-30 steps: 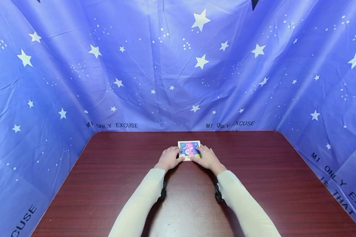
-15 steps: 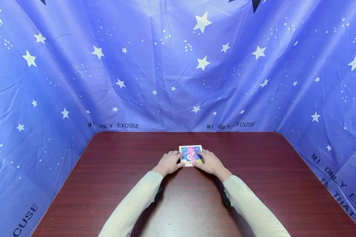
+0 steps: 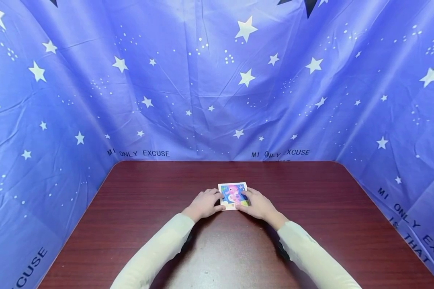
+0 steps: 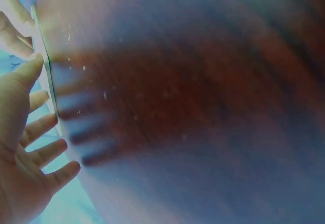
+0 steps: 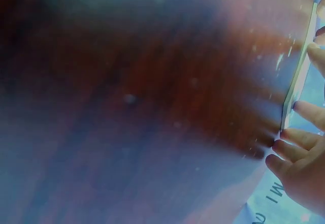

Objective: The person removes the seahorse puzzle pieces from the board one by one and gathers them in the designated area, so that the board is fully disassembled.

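Observation:
A small square picture board (image 3: 233, 195), with a pink seahorse on blue inside a white border, lies flat on the table between both hands. My left hand (image 3: 203, 204) touches its left side, thumb at the near corner and a forefinger on the picture's edge. On the opposite side my right hand (image 3: 259, 204) rests the same way, thumb at the near edge. From the left wrist view, the spread fingers (image 4: 48, 153) look fairly straight beside the thin board (image 4: 50, 84). In the right wrist view the fingers (image 5: 289, 150) also lie extended near the board's edge.
The dark red wooden table (image 3: 130, 233) reaches to a blue curtain (image 3: 202, 80) with white stars and black lettering, which hangs behind it and along both sides. Light-coloured sleeves (image 3: 155, 251) cover the forearms.
The seahorse board has slid across the table toward the person, with both hands staying at its sides. The elbows have spread a little outward.

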Demonstrator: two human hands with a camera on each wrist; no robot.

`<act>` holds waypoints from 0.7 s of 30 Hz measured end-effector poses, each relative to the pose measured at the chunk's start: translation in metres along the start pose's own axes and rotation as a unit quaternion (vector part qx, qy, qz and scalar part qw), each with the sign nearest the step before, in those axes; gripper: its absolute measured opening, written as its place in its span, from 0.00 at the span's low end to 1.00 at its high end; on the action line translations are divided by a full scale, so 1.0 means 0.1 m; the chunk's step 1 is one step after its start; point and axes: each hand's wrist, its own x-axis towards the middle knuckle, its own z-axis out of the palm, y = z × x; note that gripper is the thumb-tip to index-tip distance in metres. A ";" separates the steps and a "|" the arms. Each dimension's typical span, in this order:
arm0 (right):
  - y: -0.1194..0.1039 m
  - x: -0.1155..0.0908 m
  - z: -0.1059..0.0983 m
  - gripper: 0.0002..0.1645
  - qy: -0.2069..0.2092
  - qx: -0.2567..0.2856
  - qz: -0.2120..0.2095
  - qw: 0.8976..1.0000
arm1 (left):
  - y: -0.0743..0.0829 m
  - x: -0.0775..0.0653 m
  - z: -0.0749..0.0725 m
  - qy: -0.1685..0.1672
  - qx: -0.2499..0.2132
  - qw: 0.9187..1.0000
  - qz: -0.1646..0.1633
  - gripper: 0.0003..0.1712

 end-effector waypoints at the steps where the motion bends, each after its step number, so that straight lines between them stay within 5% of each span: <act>1: 0.00 -0.01 0.00 0.41 -0.001 -0.001 0.000 1.000 | 0.00 -0.01 0.00 0.001 -0.001 1.000 0.002 0.26; 21: -0.02 -0.14 0.02 0.41 0.010 -0.025 -0.015 1.000 | 0.00 -0.12 0.01 0.011 -0.021 0.999 0.027 0.23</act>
